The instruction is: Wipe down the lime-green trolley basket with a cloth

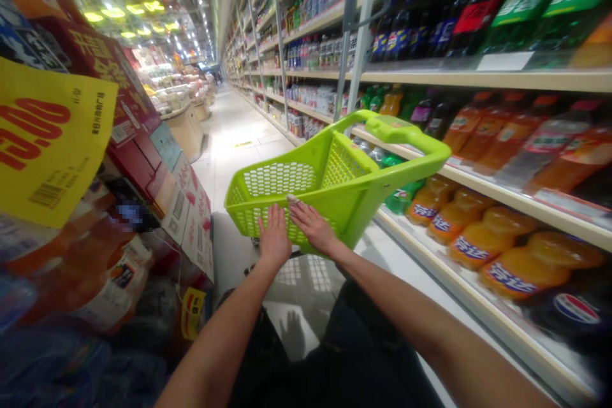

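A lime-green plastic shopping basket on wheels point(335, 185) stands tilted in the aisle in front of me, its handle point(406, 134) pointing up to the right. My left hand point(274, 239) lies flat against the basket's near mesh wall, fingers stretched upward. My right hand point(313, 224) rests beside it on the same wall, fingers extended and flat. Neither hand holds anything. The inside of the basket looks empty from here.
Shelves on the right carry orange soda bottles point(478, 245), green and dark bottles point(478, 13). Stacked red cartons with a yellow price sign point(48, 140) crowd the left. The white-tiled aisle point(239, 127) runs straight ahead. My dark trousers point(358, 357) are below.
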`<state>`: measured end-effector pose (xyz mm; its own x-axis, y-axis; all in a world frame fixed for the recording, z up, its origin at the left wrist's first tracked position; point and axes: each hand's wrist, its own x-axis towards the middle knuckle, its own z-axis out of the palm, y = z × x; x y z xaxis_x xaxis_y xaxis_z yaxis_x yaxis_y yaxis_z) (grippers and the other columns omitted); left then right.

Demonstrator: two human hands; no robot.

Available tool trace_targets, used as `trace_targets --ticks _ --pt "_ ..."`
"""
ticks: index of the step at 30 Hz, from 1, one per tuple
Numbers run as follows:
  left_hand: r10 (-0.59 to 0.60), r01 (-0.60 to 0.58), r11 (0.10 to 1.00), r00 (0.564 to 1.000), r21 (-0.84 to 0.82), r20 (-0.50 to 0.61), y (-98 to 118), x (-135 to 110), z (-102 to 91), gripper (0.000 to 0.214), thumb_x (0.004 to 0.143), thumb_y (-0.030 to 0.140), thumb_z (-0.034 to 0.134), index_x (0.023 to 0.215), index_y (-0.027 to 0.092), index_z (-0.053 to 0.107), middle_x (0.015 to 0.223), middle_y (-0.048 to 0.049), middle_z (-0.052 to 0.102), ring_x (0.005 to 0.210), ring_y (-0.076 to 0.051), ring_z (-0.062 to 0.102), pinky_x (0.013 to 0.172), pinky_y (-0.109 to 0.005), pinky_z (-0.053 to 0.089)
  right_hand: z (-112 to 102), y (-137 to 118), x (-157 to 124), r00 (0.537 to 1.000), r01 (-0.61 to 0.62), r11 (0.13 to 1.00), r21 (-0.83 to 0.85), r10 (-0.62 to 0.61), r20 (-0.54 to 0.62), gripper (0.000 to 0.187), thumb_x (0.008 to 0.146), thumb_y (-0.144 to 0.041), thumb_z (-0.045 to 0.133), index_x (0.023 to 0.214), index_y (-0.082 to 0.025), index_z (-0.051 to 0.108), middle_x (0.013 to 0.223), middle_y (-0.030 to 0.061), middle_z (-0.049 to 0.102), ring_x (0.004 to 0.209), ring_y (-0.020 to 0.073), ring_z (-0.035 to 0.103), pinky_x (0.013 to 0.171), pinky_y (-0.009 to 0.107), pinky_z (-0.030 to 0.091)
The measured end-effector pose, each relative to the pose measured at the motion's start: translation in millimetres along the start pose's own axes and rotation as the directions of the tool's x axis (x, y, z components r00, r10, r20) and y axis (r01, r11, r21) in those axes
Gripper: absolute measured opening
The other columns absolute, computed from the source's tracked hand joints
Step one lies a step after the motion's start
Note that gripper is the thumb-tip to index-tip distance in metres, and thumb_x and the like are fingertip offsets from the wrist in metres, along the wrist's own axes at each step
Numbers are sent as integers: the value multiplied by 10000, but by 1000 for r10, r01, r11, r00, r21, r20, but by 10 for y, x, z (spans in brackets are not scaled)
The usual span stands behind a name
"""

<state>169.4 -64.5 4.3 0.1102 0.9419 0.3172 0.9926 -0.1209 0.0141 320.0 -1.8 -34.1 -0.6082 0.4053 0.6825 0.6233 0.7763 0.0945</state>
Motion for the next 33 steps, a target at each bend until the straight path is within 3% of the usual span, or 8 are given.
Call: trace_targets --ticks 4,7,12,16,21,28,30,33 --pt "64 -64 998 998 15 -10 114 -45 51 731 693 128 433 1395 77 234 1500 -116 143 1384 -230 85 1108 -509 48 71 10 -319 1000 4 1000 -21 -4 -4 378 875 -72 353 1191 -146 547 1314 119 488 1328 222 270 1003 477 375" --pt "96 -96 995 995 12 -11 214 -38 35 706 706 124 421 1389 78 251 1498 -115 153 1383 -234 94 1105 -519 56 -16 -24 -433 1000 -3 1000 -26 2 -28 364 883 -82 344 1164 -144 567 1302 125 500 1322 211 288 997 466 388" --pt "67 -67 998 998 -19 -12 346 79 -86 698 728 152 425 1392 62 230 1500 -119 138 1383 -232 97 1105 -516 71 -401 -32 -241 984 -73 996 -58 62 -167 389 884 -91 338 1193 -182 556 1314 90 495 1341 202 236 1040 437 346" --pt "51 -51 999 998 -16 -34 442 163 -141 733 711 161 447 1395 52 206 1502 -129 120 1385 -238 80 1103 -520 90 -621 165 -42 961 -154 985 -77 132 -242 395 882 -86 346 1213 -179 539 1343 93 460 1352 201 203 1056 451 311" --pt "161 -160 987 986 22 -40 611 127 -96 713 719 168 428 1392 55 219 1499 -123 138 1384 -237 86 1103 -527 87 -555 389 -269 975 -157 982 -105 138 -171 386 883 -86 351 1197 -192 549 1327 94 479 1330 189 271 1034 447 339" --pt "264 -263 964 964 32 -15 807 39 6 676 749 167 386 1397 70 220 1502 -113 132 1384 -236 89 1101 -528 108 -497 339 -872 984 -177 973 -150 174 -36 354 871 -77 372 1133 -163 595 1267 122 535 1268 214 389 964 431 415" --pt "279 -278 960 960 31 -17 856 56 -9 676 750 167 382 1398 74 214 1504 -108 129 1386 -230 74 1101 -527 106 -593 310 -905 983 -177 976 -127 169 -73 362 872 -74 366 1139 -170 592 1261 117 542 1280 202 371 978 426 406" --pt "283 -282 959 959 20 -32 945 135 -89 697 742 175 395 1401 66 192 1504 -113 119 1387 -230 56 1100 -529 109 -860 331 -745 954 -216 970 -113 185 -236 367 878 -87 362 1153 -188 584 1275 100 534 1315 195 306 1013 431 372"
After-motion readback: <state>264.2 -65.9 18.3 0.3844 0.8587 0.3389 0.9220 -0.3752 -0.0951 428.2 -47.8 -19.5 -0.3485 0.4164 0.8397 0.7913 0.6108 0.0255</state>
